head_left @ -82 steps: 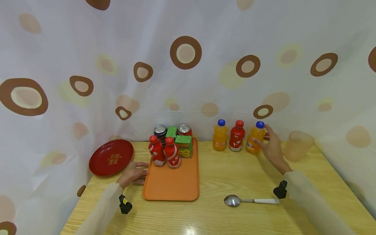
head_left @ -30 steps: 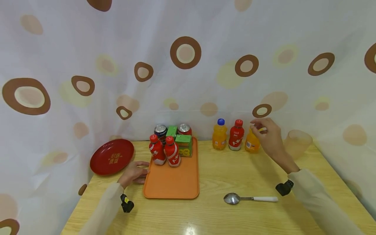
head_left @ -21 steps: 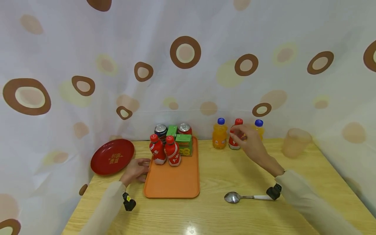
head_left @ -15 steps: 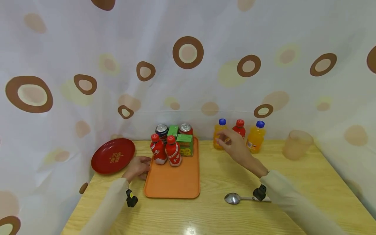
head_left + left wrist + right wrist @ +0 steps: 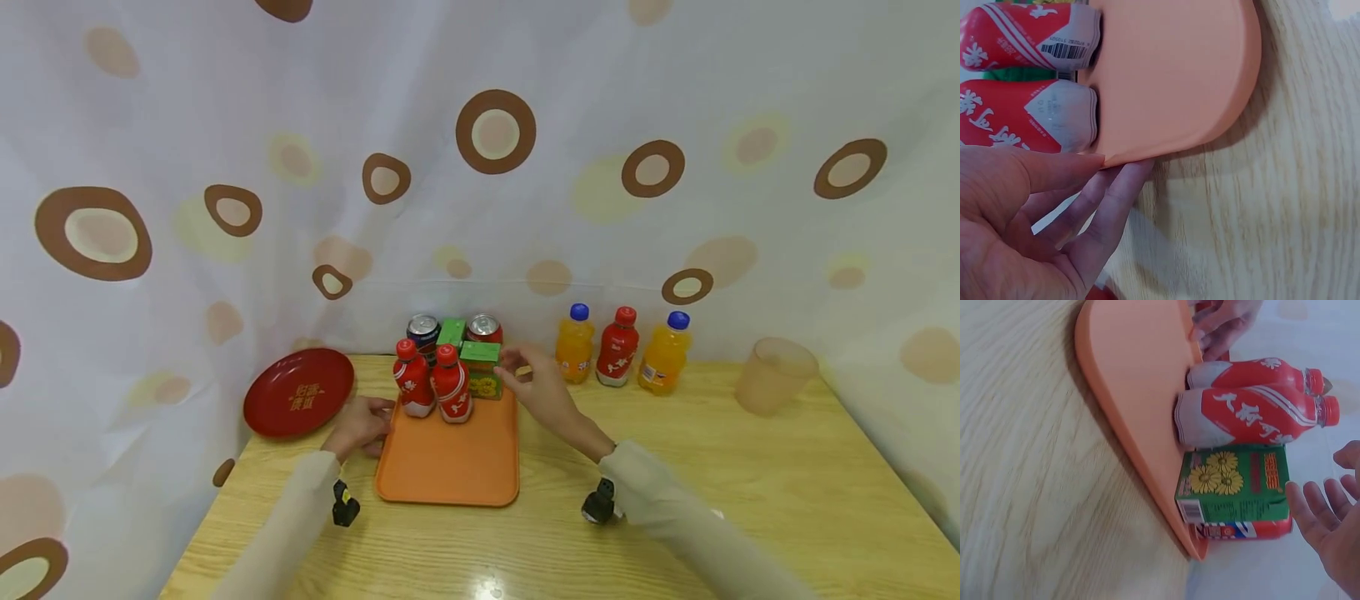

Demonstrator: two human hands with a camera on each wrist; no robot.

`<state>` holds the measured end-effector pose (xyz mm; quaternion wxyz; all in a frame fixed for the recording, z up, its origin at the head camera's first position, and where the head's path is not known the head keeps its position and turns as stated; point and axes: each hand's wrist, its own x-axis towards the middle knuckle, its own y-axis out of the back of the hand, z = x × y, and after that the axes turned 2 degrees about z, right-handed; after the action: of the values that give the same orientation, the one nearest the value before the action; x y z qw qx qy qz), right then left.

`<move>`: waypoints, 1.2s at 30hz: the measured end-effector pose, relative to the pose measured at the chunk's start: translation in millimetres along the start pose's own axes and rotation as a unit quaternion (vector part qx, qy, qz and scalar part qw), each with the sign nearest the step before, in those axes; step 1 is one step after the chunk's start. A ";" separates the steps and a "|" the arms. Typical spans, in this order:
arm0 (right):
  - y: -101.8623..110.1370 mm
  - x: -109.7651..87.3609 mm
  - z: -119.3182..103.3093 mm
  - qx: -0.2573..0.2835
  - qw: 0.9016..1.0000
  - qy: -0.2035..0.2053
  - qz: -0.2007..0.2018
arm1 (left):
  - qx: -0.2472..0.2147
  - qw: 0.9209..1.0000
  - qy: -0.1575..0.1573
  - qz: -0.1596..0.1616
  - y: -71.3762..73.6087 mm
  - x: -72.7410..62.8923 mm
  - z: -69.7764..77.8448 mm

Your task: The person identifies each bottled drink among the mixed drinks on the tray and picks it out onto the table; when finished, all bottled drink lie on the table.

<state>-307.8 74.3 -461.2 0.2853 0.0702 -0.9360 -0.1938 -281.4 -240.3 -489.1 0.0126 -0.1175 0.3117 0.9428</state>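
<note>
My left hand (image 5: 360, 425) pinches the left rim of the orange tray (image 5: 448, 467); in the left wrist view the thumb (image 5: 1066, 169) lies at the rim with fingers under it. Two red bottles (image 5: 452, 396) stand on the tray. Behind them are a green drink carton (image 5: 1235, 481) with yellow flowers, a second green carton (image 5: 451, 332), a dark can (image 5: 423, 329) and a red can (image 5: 484, 327). My right hand (image 5: 543, 396) hovers beside the front carton's top, fingers loosely bent and holding nothing. Whether a fingertip touches the carton I cannot tell.
A red plate (image 5: 262, 400) leans at the back left. Right of the tray stand an orange-juice bottle (image 5: 574, 348), a red bottle (image 5: 617, 350) and another orange-juice bottle (image 5: 664, 358). A translucent cup (image 5: 776, 379) is farther right. My right forearm covers most of the spoon.
My right hand has let go of the rightmost orange-juice bottle and travelled left past the other bottles to the green carton. My left hand stays at the tray's rim.
</note>
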 end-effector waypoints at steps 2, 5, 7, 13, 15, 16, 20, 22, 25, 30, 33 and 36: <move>-6.7 1.3 -1.2 0.021 1.000 -0.013 0.001 | -0.007 1.000 0.000 0.001 0.6 -0.6 -1.7; -16.4 4.0 -3.6 0.047 0.998 -0.030 0.000 | -0.034 0.999 -0.001 -0.010 2.4 -2.5 -4.1; -22.8 5.8 -6.0 0.056 0.998 -0.037 -0.001 | -0.045 0.999 -0.002 -0.014 3.2 -3.7 -5.1; -41.3 12.8 -13.4 0.074 0.996 -0.056 -0.011 | -0.059 0.998 0.013 -0.008 1.3 -3.7 -8.2; -46.6 15.3 -15.0 0.074 0.995 -0.061 -0.015 | -0.067 0.998 0.015 -0.007 0.0 -3.5 -8.2; -49.1 16.0 -15.3 0.072 0.995 -0.062 -0.019 | -0.070 0.997 0.019 -0.006 -0.6 -3.8 -7.9; -59.2 15.6 -14.7 0.049 0.996 -0.064 -0.045 | -0.072 0.997 0.028 -0.006 -2.0 -6.0 -7.8; -64.5 13.8 -13.7 0.024 0.997 -0.063 -0.049 | -0.073 0.997 0.030 -0.010 -2.0 -6.9 -7.9; -73.1 9.7 -12.3 -0.008 0.997 -0.059 -0.039 | -0.084 0.996 0.030 -0.020 -1.1 -6.3 -8.1; -89.5 -0.4 -3.3 -0.021 0.998 -0.061 -0.023 | -0.092 0.995 0.022 -0.017 2.2 -3.3 -7.0; -95.9 -6.5 7.8 -0.028 0.996 -0.076 -0.022 | -0.085 0.996 0.022 -0.011 4.7 -2.8 -4.2; -97.7 -9.7 16.3 -0.015 0.996 -0.084 -0.026 | -0.081 0.996 0.024 -0.011 5.8 -2.4 -3.7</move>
<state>-306.9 -7.5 -517.9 0.2015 0.0732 -0.9515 -0.2205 -278.8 -247.0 -488.1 0.0057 -0.1437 0.2329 0.9618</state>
